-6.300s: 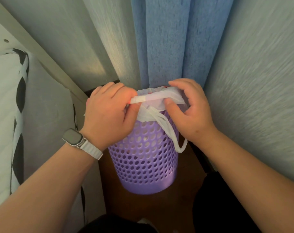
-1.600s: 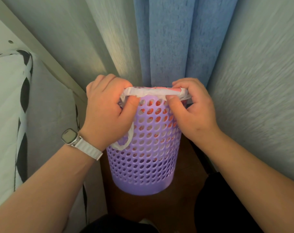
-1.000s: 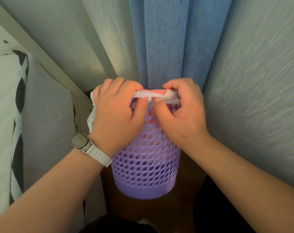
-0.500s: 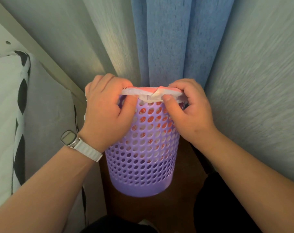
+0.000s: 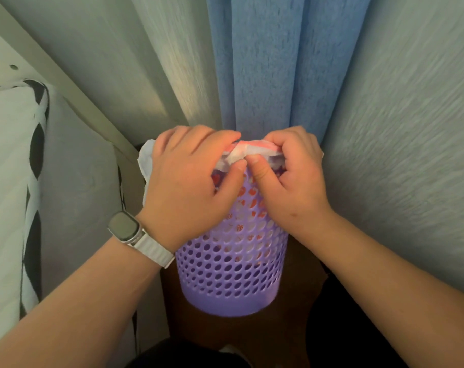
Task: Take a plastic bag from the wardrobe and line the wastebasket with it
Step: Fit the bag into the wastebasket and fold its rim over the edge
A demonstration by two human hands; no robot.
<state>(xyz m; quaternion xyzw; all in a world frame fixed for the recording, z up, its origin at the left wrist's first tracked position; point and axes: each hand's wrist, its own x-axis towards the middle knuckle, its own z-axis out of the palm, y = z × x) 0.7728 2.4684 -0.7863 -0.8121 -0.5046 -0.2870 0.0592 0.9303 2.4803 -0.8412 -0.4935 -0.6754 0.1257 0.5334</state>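
A purple perforated wastebasket (image 5: 232,274) stands upright on the brown floor in a narrow corner. A white plastic bag with red print (image 5: 248,151) sits inside it, its edge folded over the near rim; red shows through the holes. My left hand (image 5: 188,181) grips the bag at the rim's left and near side, thumb pinching the fold. My right hand (image 5: 291,176) pinches the same fold just to the right, the two thumbs almost touching. A loose flap of bag (image 5: 145,162) sticks out behind my left hand.
Blue curtain (image 5: 278,62) hangs right behind the basket, with pale curtain on both sides. A white and black patterned cushion or mattress (image 5: 10,181) and a pale frame (image 5: 66,83) close in on the left. Dark clothing shows at the bottom edge.
Both hands have slid inward along the near rim, so the thumbs now meet at the fold. A flap of bag shows again at the left. The basket stays in place.
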